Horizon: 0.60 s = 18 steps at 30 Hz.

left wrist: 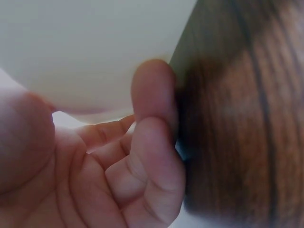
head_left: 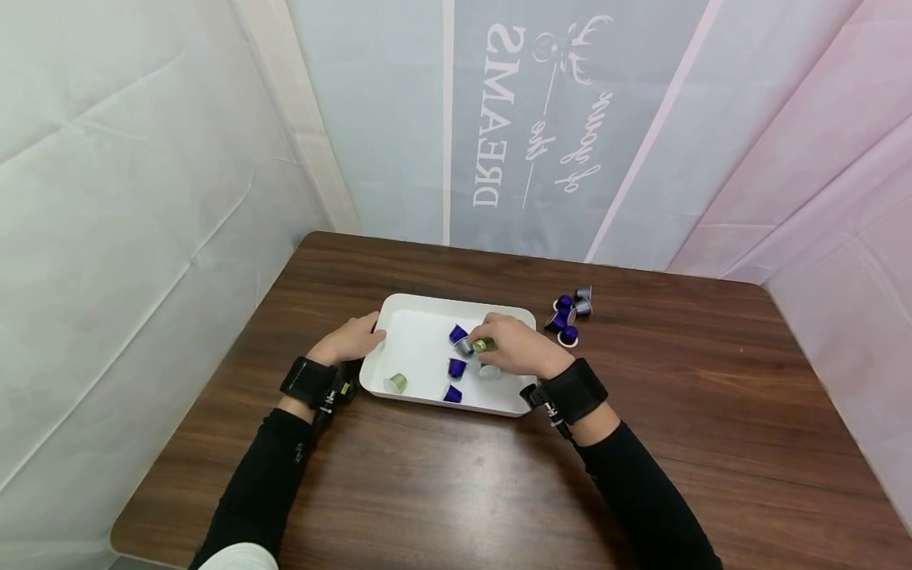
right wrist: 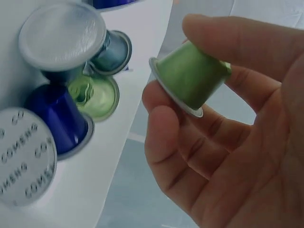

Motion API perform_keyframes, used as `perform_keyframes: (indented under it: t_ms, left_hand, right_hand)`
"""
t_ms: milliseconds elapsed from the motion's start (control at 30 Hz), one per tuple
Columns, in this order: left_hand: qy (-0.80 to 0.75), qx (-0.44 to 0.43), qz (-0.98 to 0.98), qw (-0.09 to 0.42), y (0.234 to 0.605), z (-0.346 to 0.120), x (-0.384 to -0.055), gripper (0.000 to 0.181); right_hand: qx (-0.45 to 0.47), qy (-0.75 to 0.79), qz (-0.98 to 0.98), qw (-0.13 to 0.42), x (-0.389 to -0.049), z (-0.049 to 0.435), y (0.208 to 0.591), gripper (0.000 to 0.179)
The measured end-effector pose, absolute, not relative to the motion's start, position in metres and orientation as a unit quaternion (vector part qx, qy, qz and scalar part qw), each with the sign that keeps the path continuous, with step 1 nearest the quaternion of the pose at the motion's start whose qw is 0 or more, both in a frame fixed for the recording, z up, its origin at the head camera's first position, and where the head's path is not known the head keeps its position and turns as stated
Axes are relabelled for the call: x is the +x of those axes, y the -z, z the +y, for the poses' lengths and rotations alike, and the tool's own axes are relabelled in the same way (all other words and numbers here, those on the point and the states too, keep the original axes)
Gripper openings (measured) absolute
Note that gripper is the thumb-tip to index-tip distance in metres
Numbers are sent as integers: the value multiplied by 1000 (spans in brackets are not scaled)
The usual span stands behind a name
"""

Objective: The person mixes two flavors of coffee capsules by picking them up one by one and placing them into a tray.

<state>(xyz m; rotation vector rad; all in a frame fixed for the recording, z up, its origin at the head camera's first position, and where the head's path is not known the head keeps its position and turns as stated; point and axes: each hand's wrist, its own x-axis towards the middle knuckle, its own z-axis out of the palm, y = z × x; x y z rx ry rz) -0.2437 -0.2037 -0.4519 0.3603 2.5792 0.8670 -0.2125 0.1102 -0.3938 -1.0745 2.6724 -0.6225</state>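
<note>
Over the right half of the white tray [head_left: 420,324], my right hand [head_left: 518,346] pinches a green coffee capsule [right wrist: 192,76] between thumb and fingers, its rim facing away from the palm. My left hand [head_left: 349,340] grips the tray's left end, thumb at the rim and fingers curled against the underside [left wrist: 95,52]. Inside the tray lie several purple capsules, one [head_left: 457,367] near the middle, a grey capsule [head_left: 464,346] and a pale green capsule [head_left: 396,383] at the front left. A white-lidded capsule [head_left: 489,372] sits partly below my right hand.
A small cluster of purple capsules [head_left: 568,336] and grey capsules [head_left: 583,305] lies on the brown wooden table [head_left: 684,380], just right of the tray. Behind the table's far edge hangs a printed cloth [head_left: 399,142].
</note>
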Motion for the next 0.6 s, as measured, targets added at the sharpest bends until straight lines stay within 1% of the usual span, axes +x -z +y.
perform_keyframes:
  t_ms: [200, 400, 600]
  left_hand:
    - [-311, 126, 921, 197, 453, -204, -244, 46]
    - [-309, 127, 922, 197, 452, -204, -244, 48]
    - [-305, 129, 923, 197, 453, -204, -243, 48]
  right_hand:
    - [-365, 206, 903, 97, -215, 101, 396, 28]
    - [-361, 203, 904, 110, -216, 90, 393, 30]
    - [-368, 196, 902, 114, -218, 83, 397, 28]
